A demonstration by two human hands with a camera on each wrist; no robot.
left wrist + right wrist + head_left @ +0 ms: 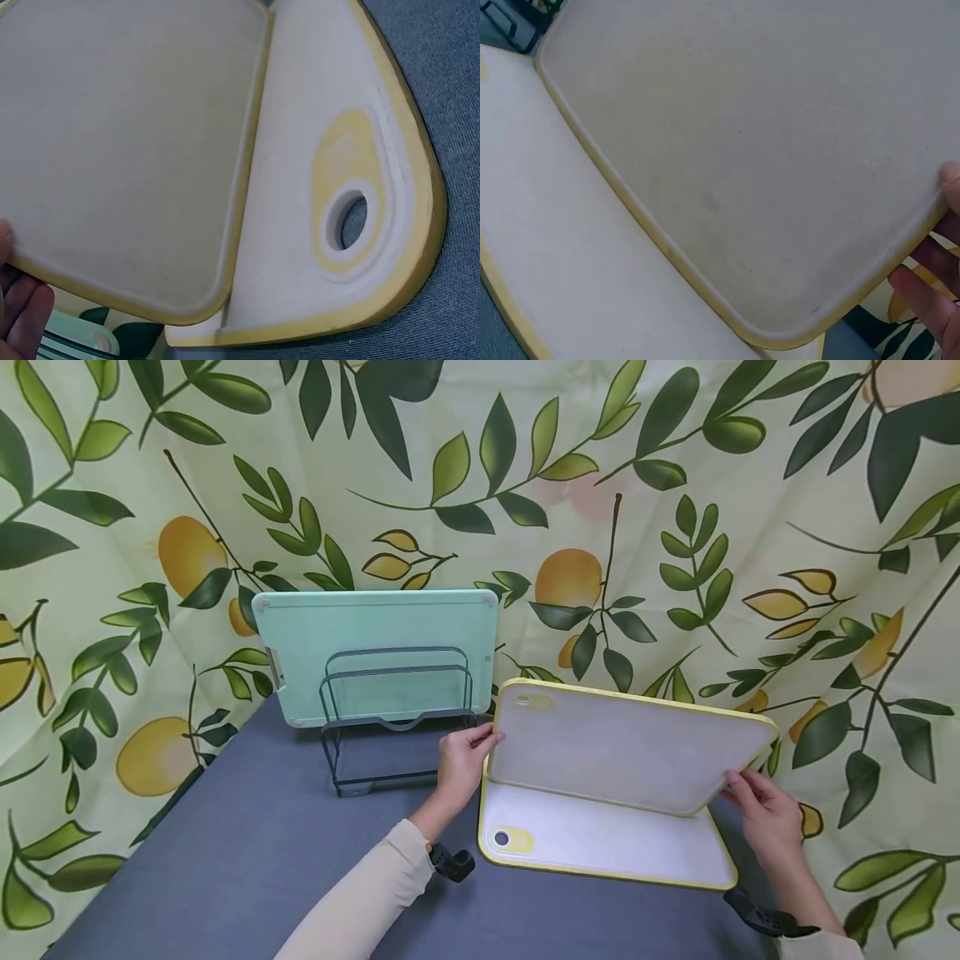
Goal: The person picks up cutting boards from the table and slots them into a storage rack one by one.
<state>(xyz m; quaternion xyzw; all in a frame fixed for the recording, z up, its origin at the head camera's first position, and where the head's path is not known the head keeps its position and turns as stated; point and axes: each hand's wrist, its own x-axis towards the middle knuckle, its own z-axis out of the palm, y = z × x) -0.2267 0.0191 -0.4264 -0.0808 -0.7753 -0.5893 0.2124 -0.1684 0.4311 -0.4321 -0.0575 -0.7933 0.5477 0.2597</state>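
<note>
Both hands hold a white cutting board with a yellow rim, tilted up with its far edge raised. My left hand pinches its left side, thumb on the near face. On the opposite side, my right hand grips the edge near the lower right corner, with the thumb in front and fingers behind, as the right wrist view shows. Beneath it a second white cutting board with a yellow rim lies flat on the table; its hole and yellow patch show at the left end. The raised board's lower edge is at or just over the flat one.
Left of the boards stands a black wire rack. A mint-green cutting board stands upright behind the rack's front wires. The table has a blue-grey cover. A leaf-and-fruit patterned cloth hangs behind and along the sides.
</note>
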